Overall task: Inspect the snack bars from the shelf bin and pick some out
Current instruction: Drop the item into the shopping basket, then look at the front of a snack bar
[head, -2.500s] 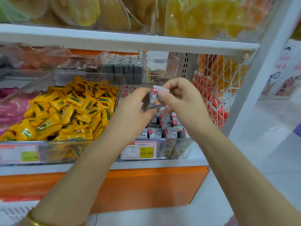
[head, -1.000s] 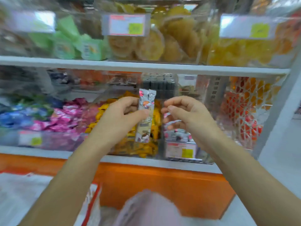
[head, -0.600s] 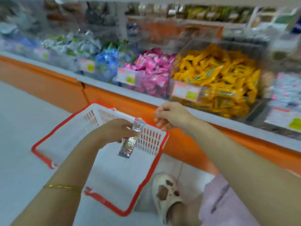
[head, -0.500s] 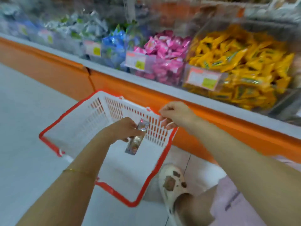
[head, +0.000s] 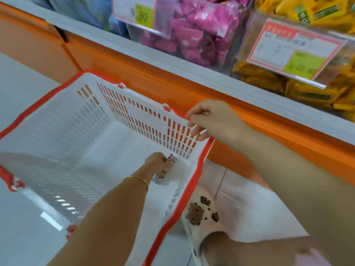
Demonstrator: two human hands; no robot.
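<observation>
Gripping glossy slim bar (head: 164, 169), slotted plastic basket (head: 197, 166)

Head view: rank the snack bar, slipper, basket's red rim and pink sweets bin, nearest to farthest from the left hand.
1. snack bar, held in the left hand.
2. basket's red rim, just to its right.
3. slipper, on the floor, lower right.
4. pink sweets bin, up on the shelf.

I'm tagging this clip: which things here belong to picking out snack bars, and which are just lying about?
In the job: snack bar, left hand holding it, basket, right hand over its rim.
Lying about: pink sweets, yellow sweets, price tags, shoe, bracelet.
</observation>
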